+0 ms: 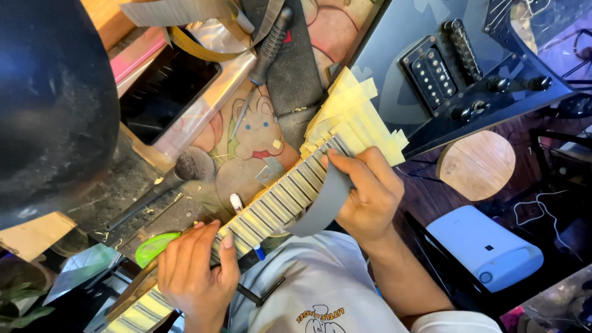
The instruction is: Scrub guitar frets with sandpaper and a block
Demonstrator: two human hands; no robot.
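From the head camera I look down on a guitar neck that runs diagonally from lower left to upper right, its fretboard covered in strips of pale masking tape with the metal frets showing between them. My left hand wraps around the lower stretch of the neck, fingers curled over the top edge and thumb lying across the taped frets, so it is closed on the neck. My right hand sits further up, fingers bent and pinching a folded grey sheet of sandpaper against the fretboard; the sheet curves down from the fingertips towards my white shirt. The neck joins a dark electric guitar body at upper right, where two pickups and a few knobs show. Just beside my left hand, touching the neck's edge, lies a bright green plastic piece; I cannot tell what it is. On the cluttered bench above the neck I see a brush with a dark handle, a black-handled screwdriver resting on a cartoon-printed mat, and a dark tablet screen. A round wooden stool stands below the guitar body, and a white and blue appliance lies on the floor near my right forearm.
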